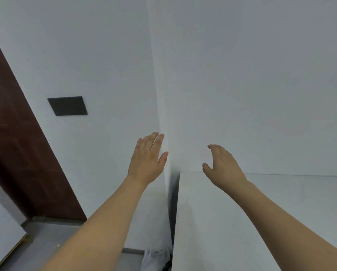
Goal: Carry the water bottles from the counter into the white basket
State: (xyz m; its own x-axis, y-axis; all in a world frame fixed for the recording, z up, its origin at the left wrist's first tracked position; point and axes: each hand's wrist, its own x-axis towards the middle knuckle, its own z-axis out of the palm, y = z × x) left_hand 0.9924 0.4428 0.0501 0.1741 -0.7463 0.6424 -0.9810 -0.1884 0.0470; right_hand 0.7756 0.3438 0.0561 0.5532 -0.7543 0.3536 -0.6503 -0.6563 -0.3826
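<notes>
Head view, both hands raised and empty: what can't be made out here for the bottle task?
- Water bottles: none in frame.
- White basket: not identifiable; a pale blurred thing is cut by the bottom edge.
- Counter: runs off right and bottom edges.
- Left hand, right hand: palms hidden.

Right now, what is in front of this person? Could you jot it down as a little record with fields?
left hand: raised, fingers straight, holding nothing
right hand: raised, fingers loosely curled, holding nothing
counter: white top at lower right, under the right forearm
water bottles: none in view
white basket: not clearly seen; something white on the floor by the counter is too blurred to name
wall: plain white, with a dark rectangular plate on the left
door: dark brown, far left
</notes>
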